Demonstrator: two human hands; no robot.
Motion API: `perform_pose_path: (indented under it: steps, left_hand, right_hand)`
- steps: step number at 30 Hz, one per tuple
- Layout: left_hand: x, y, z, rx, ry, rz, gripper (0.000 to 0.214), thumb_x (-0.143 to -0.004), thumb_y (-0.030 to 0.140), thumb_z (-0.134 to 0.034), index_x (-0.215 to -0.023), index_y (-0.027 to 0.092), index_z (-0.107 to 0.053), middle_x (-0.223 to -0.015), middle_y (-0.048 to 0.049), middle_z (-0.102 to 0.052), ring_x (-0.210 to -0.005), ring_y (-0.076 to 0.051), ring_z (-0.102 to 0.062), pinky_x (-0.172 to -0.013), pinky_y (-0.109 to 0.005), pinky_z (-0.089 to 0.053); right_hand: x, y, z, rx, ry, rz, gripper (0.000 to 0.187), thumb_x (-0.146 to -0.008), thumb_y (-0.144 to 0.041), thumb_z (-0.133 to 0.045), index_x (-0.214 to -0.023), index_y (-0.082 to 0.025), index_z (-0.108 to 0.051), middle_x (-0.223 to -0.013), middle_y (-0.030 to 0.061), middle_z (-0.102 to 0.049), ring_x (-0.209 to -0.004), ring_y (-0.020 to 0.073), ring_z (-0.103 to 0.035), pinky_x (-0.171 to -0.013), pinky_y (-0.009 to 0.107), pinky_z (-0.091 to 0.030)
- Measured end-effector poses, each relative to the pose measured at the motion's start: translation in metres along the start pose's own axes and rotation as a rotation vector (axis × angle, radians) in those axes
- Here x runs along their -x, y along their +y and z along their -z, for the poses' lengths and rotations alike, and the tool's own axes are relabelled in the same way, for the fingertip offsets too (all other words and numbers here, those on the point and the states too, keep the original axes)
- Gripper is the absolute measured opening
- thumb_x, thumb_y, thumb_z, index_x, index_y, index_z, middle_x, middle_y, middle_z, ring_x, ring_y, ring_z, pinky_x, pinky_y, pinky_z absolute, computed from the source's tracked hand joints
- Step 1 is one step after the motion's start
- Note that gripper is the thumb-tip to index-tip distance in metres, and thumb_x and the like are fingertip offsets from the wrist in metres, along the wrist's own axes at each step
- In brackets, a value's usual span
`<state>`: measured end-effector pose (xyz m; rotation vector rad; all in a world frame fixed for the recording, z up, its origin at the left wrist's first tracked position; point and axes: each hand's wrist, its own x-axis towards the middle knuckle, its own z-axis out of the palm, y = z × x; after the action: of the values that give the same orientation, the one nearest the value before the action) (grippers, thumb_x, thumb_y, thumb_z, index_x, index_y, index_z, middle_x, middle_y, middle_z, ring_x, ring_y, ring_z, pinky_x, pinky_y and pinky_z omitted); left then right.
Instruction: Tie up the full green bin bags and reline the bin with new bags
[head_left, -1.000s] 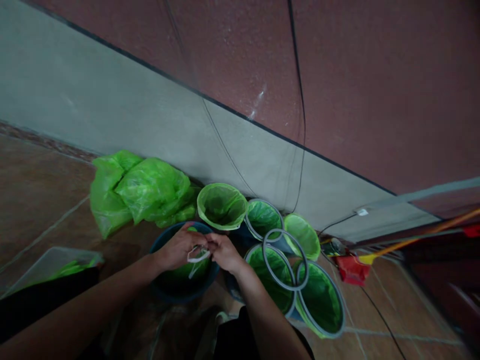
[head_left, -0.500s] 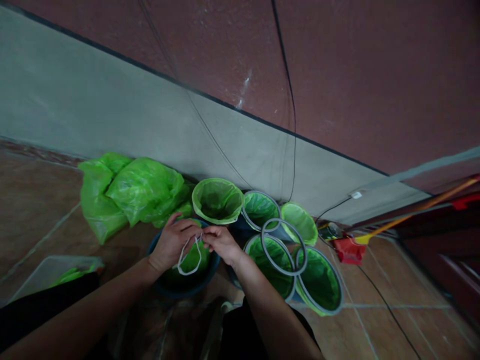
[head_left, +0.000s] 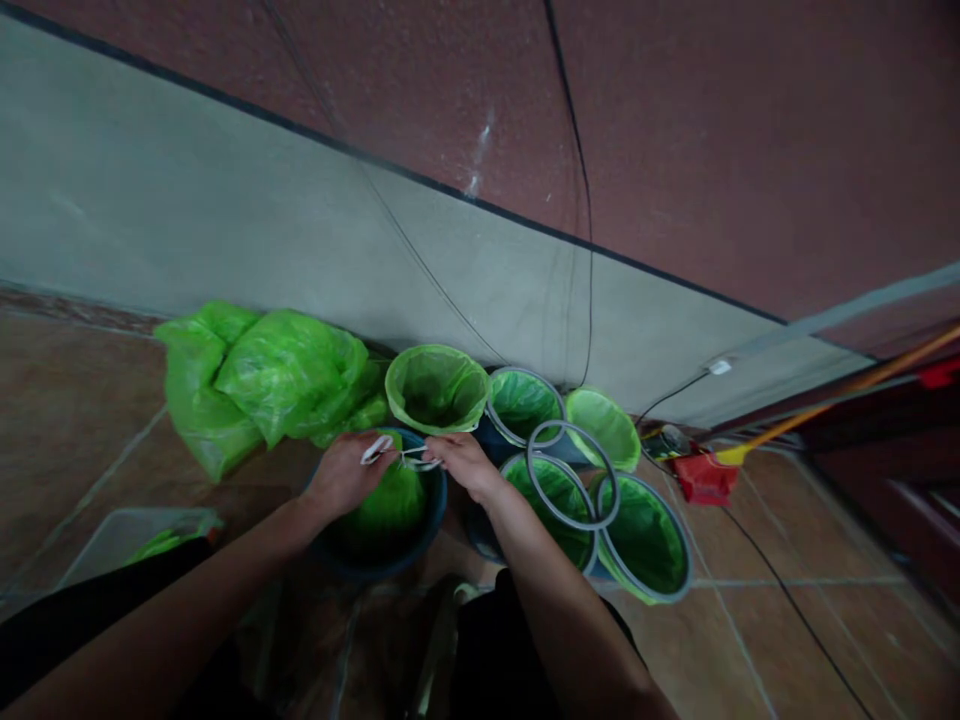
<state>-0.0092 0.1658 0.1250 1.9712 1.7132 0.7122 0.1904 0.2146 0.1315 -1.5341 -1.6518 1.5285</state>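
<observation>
Presently, one white cord (head_left: 409,456) is being pinched by left hand (head_left: 349,472) and right hand (head_left: 460,463), neither grip nearer, its length being held crosswise between them, above a green bag (head_left: 390,502) inside a blue bin (head_left: 437,518).

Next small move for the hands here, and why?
Probably draw the left hand and right hand gently apart to snug the white cord: both pinch it, it appears crossed between them, and a loop sticks out at the left hand, above the green plastic bag in the blue bin.
</observation>
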Motion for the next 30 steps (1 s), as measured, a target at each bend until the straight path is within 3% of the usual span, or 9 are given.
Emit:
perform_pose_path:
  steps: [3,6,9,12,15,18,23,26,30]
  left_hand:
    - [-0.004,0.0,0.004,-0.027,-0.115,0.149,0.03,-0.092,0.037,-0.051,-0.07,0.021,-0.064,-0.066,-0.003,-0.063,-0.065,-0.018,-0.06,-0.066,-0.029,-0.04]
    - [-0.007,-0.003,0.003,0.135,-0.2,0.266,0.03,-0.086,0.035,-0.052,-0.059,0.022,-0.058,-0.056,0.0006,-0.054,-0.06,-0.016,-0.054,-0.062,-0.028,-0.036]
    - [-0.007,-0.007,-0.001,0.352,-0.164,0.419,0.03,-0.078,0.037,-0.054,-0.053,0.022,-0.053,-0.05,0.0026,-0.047,-0.053,-0.014,-0.046,-0.057,-0.028,-0.032]
    - [-0.006,-0.006,-0.003,0.62,-0.094,0.512,0.031,-0.075,0.041,-0.059,-0.052,0.021,-0.051,-0.047,0.0046,-0.041,-0.05,-0.012,-0.04,-0.054,-0.028,-0.031]
    - [-0.006,-0.001,-0.001,0.916,-0.109,0.498,0.031,-0.076,0.046,-0.063,-0.063,0.018,-0.06,-0.051,0.0042,-0.046,-0.05,-0.01,-0.039,-0.052,-0.026,-0.032]
    - [-0.005,0.004,0.0,1.022,-0.147,0.472,0.038,-0.082,0.051,-0.062,-0.065,0.017,-0.06,-0.057,0.0013,-0.055,-0.05,-0.009,-0.042,-0.05,-0.026,-0.034]
    - [-0.005,0.002,-0.001,0.943,-0.178,0.288,0.024,-0.08,0.039,-0.066,-0.07,0.017,-0.064,-0.061,0.0019,-0.058,-0.06,-0.012,-0.052,-0.059,-0.027,-0.043]
    - [-0.007,-0.002,-0.001,0.855,-0.237,0.179,0.016,-0.071,0.031,-0.071,-0.076,0.017,-0.067,-0.07,0.0008,-0.066,-0.067,-0.014,-0.057,-0.066,-0.028,-0.046]
    - [-0.009,-0.004,-0.003,0.759,-0.264,0.069,0.019,-0.074,0.034,-0.07,-0.082,0.017,-0.068,-0.077,-0.002,-0.071,-0.073,-0.017,-0.062,-0.07,-0.03,-0.049]
  right_hand:
    - [-0.001,0.003,0.006,0.187,-0.012,-0.016,0.036,-0.091,-0.032,-0.058,-0.06,-0.017,-0.063,-0.061,0.0001,-0.06,-0.06,0.011,-0.053,-0.062,0.023,-0.039]
    - [0.002,-0.002,0.007,0.419,-0.032,-0.072,0.038,-0.093,-0.033,-0.058,-0.06,-0.017,-0.063,-0.059,0.0011,-0.061,-0.057,0.0119,-0.055,-0.061,0.024,-0.039]
    - [0.005,-0.01,0.005,0.565,-0.034,-0.113,0.036,-0.094,-0.035,-0.058,-0.064,-0.017,-0.067,-0.061,0.0031,-0.063,-0.06,0.0142,-0.058,-0.061,0.026,-0.04]
    - [0.006,-0.013,0.003,0.558,-0.037,-0.095,0.039,-0.094,-0.037,-0.06,-0.06,-0.018,-0.066,-0.058,0.0024,-0.062,-0.059,0.0138,-0.057,-0.059,0.025,-0.039]
    - [0.005,-0.012,0.002,0.434,-0.036,-0.055,0.044,-0.093,-0.038,-0.062,-0.054,-0.019,-0.059,-0.05,-0.0011,-0.055,-0.05,0.0105,-0.05,-0.054,0.025,-0.034]
    - [0.006,-0.009,0.001,0.307,-0.042,-0.027,0.044,-0.093,-0.037,-0.062,-0.053,-0.018,-0.057,-0.046,-0.0037,-0.05,-0.046,0.0078,-0.044,-0.05,0.023,-0.031]
    - [0.009,-0.013,-0.002,0.075,-0.16,0.086,0.044,-0.094,-0.048,-0.058,-0.063,-0.017,-0.059,-0.057,-0.0033,-0.057,-0.047,0.0063,-0.046,-0.049,0.02,-0.035]
    - [0.009,-0.014,-0.002,0.046,-0.213,0.152,0.047,-0.091,-0.058,-0.06,-0.068,-0.017,-0.059,-0.062,-0.0028,-0.059,-0.05,0.007,-0.049,-0.051,0.021,-0.037]
    - [0.008,-0.014,-0.002,0.058,-0.27,0.214,0.053,-0.089,-0.067,-0.058,-0.07,-0.017,-0.06,-0.063,-0.0025,-0.057,-0.054,0.0087,-0.052,-0.053,0.022,-0.04]
